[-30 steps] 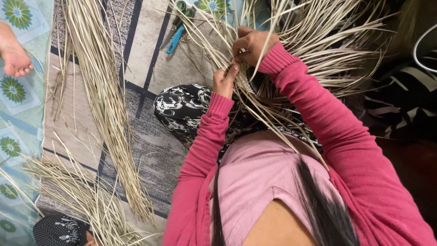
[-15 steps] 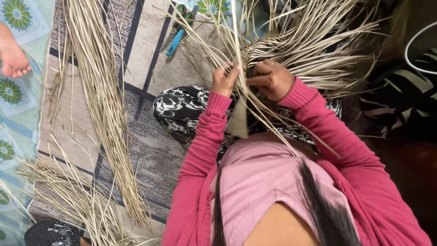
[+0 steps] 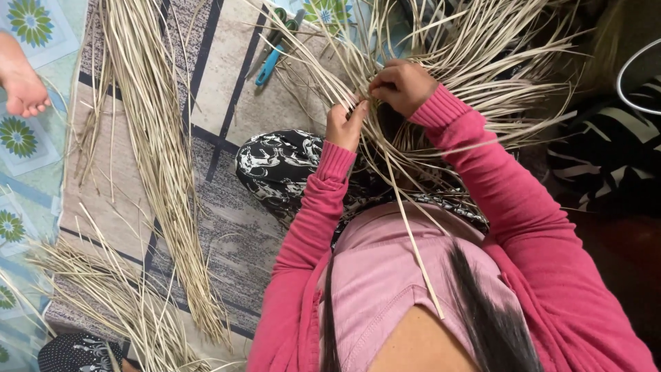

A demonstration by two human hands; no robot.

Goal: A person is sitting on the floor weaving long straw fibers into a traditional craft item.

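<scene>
Both hands are up in the tangle of straw (image 3: pixel 482 62) over her lap. Right hand (image 3: pixel 403 86) is curled into a loose fist, pinching a few strands right where they cross. Left hand (image 3: pixel 346 124) sits just beside it, fingers bent, thumb and fingertips nipping a strand too, so the two hands are nearly touching. One long strand (image 3: pixel 413 241) runs from that spot straight back down across her pink shirt (image 3: pixel 392 275).

The straw fans out from the hands in every direction, mostly away from her and off to her right. Below the hands it lies over her black-and-white patterned knee (image 3: pixel 279 165).

Out past the tangle, on her left, blue-handled scissors (image 3: pixel 272 58) lie on the mat (image 3: pixel 227 83), with stray strands over them. Further left of the tangle, a long loose bundle (image 3: pixel 155 151) stretches down the mat, well apart from the hands, and another messy heap (image 3: pixel 103 303) lies near its lower end. Somebody else's bare foot (image 3: pixel 21 86) pokes in at the far left edge.
</scene>
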